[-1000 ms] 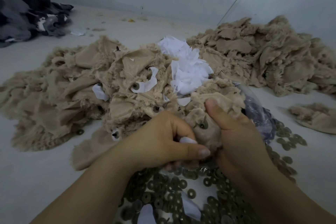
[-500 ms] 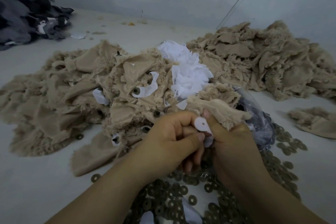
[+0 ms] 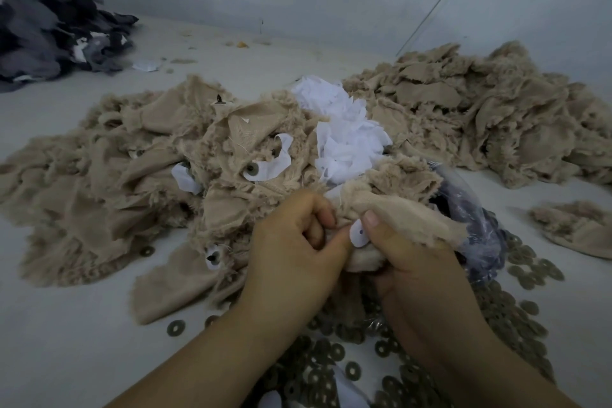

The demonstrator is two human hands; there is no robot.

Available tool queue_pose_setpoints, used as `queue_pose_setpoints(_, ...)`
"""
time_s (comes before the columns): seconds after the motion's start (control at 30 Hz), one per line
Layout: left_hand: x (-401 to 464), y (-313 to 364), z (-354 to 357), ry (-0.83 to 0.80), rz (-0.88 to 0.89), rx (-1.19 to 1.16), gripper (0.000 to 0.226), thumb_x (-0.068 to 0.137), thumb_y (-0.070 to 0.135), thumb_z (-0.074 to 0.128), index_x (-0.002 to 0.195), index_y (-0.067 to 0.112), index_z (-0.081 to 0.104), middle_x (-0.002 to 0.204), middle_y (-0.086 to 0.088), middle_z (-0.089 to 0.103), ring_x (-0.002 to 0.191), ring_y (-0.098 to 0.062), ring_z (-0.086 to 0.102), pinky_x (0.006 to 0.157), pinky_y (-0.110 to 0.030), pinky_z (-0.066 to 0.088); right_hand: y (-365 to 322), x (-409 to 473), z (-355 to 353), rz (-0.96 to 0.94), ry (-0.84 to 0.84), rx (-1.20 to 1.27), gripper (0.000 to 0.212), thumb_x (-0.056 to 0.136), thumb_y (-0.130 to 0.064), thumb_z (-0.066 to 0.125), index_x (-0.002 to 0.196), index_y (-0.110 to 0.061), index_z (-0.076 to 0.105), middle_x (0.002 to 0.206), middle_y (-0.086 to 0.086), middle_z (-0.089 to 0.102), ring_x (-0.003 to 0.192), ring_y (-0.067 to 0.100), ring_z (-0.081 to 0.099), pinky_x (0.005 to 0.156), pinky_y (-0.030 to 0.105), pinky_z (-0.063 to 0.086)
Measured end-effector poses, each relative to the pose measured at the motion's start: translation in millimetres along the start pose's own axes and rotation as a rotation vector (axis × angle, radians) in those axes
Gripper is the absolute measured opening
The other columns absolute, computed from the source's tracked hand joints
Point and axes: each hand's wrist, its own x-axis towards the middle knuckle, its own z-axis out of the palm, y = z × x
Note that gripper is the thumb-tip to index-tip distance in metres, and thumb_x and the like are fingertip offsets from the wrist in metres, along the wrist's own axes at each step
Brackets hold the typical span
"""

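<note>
right hand (image 3: 417,268) grips the beige fur piece (image 3: 407,219) just above the washer pile (image 3: 331,358), thumb on the small white patch (image 3: 358,233), left hand (image 3: 291,252) pinches its edge, best hold patch flat, hole centred.

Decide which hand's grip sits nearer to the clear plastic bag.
Right. The right grip, holding the beige plush piece, lies directly beside the clear plastic bag. The left grip pinches the same piece farther left, beyond the right one.
</note>
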Motion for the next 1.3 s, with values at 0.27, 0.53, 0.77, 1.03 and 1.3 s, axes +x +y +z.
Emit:
queue_pose_setpoints(0.27, 9.1, 2.6, -2.9, 0.001, 0.142, 0.101, 0.022, 0.071, 0.022, 0.081, 0.079, 0.013, 0.062, 0.085, 0.004, 0.051, 0.077, -0.012, 0.052, 0.063, -0.017, 0.041, -7.0, -3.0, 2.7, 0.146, -0.076, 0.25, 0.052, 0.08, -0.027, 0.069, 0.124, -0.001, 0.063, 0.119, 0.02, 0.07, 0.108, 0.035, 0.069, 0.079, 0.035, 0.06)
queue_pose_setpoints(0.53, 6.5, -1.8, 0.2, -0.094, 0.014, 0.012, 0.028, 0.069, 0.03, 0.085, 0.073, 0.018, 0.06, 0.073, 0.0, 0.057, 0.068, -0.013, 0.054, 0.059, -0.022, 0.045, -10.0, 0.7, 4.1, 0.295, -0.055, 0.186, 0.064, 0.079, -0.035, 0.067, 0.119, 0.015, 0.059, 0.119, 0.037, 0.062, 0.105, 0.043, 0.067, 0.088, 0.044, 0.058)
queue_pose_setpoints(0.77, 6.6, -3.1, -1.0, -0.092, -0.087, -0.275, 0.013, 0.082, 0.016, 0.07, 0.071, 0.01, 0.07, 0.066, -0.006, 0.066, 0.061, -0.024, 0.062, 0.056, -0.033, 0.053, -10.7, -2.1, 6.0, 0.281, -0.134, 0.306, 0.046, 0.086, -0.028, 0.062, 0.12, 0.004, 0.065, 0.117, 0.022, 0.07, 0.108, 0.034, 0.069, 0.084, 0.037, 0.061)
queue_pose_setpoints(1.03, 3.7, -0.9, -0.4, -0.052, -0.106, -0.288, 0.017, 0.084, 0.017, 0.066, 0.072, 0.006, 0.071, 0.067, -0.014, 0.065, 0.063, -0.034, 0.06, 0.059, -0.044, 0.054, -13.6, -4.0, 7.4, 0.299, -0.101, 0.228, 0.037, 0.093, -0.025, 0.058, 0.12, -0.001, 0.067, 0.113, 0.017, 0.073, 0.106, 0.03, 0.071, 0.097, 0.045, 0.051)
queue_pose_setpoints(1.3, 2.9, -0.8, 0.7, -0.052, -0.125, -0.299, 0.021, 0.085, 0.021, 0.064, 0.07, 0.006, 0.069, 0.064, -0.016, 0.061, 0.059, -0.033, 0.056, 0.057, -0.042, 0.051, -16.6, -6.2, 9.6, 0.358, -0.156, 0.286, 0.037, 0.098, -0.026, 0.054, 0.122, 0.0, 0.065, 0.115, 0.024, 0.071, 0.107, 0.038, 0.069, 0.092, 0.052, 0.056)
